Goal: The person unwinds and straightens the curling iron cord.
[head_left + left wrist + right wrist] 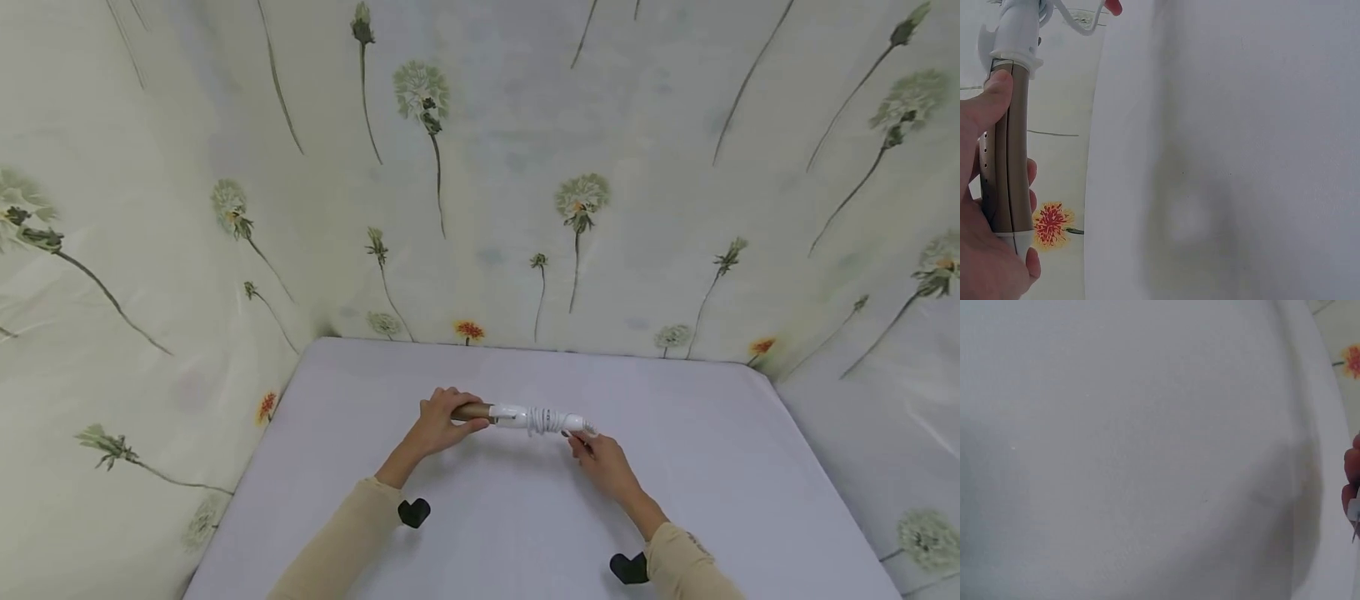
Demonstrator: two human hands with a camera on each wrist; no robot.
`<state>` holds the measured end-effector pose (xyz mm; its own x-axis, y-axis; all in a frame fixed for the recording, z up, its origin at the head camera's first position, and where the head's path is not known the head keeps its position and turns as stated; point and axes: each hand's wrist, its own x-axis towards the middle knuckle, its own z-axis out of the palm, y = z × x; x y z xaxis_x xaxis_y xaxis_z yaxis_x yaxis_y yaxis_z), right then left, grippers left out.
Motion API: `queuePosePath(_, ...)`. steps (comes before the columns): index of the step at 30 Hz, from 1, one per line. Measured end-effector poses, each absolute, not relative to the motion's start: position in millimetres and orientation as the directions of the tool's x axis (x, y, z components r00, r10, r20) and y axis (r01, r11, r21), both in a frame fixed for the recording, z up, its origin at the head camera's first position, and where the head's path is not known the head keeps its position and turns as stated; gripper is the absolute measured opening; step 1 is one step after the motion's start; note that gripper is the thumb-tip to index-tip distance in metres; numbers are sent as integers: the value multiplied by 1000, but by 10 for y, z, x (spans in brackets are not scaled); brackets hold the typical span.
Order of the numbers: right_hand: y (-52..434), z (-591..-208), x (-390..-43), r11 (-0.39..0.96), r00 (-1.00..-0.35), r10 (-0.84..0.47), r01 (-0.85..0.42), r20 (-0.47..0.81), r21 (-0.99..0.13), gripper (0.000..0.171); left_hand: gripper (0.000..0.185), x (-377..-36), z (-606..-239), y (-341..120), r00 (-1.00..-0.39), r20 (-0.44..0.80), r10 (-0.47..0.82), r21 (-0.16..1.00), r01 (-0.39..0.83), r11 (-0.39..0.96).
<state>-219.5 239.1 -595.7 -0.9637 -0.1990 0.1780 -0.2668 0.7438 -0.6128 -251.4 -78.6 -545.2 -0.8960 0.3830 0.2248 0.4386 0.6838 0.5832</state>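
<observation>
A curling iron (517, 416) with a bronze barrel and a white handle is held level above the white table (525, 517). Its white cord is wound round the handle. My left hand (441, 423) grips the bronze barrel (1004, 150), thumb on top and fingers curled underneath. My right hand (600, 458) is at the handle's far end, fingertips pinching the cord or plug there (581, 429). In the right wrist view only the edge of some fingers (1352, 481) shows at the right border.
A floral cloth with dandelion prints (480, 167) walls the table at the back and both sides. Two black wrist mounts (414, 512) (628, 568) sit on my forearms. The table's back edge (1091, 156) shows in the left wrist view.
</observation>
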Motion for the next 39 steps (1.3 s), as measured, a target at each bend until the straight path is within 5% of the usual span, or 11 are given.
queuePosePath(18, 2126, -6081, -1965, 661, -948, -292, -296, 127, -690, 24, 42, -2541, -5355, -745, -897, 295, 330, 551, 441, 708)
queuePosePath(25, 2072, -6111, -1893, 713, -967, -247, -229, 68, -663, 21, 44, -2560, -5410, -703, -902, 330, 278, 533, 421, 734)
queuePosePath(39, 2005, -6145, -1754, 751, -947, -278, -319, 162, -578, 16, 45, -2565, -5403, -665, -901, 383, 206, 514, 393, 763)
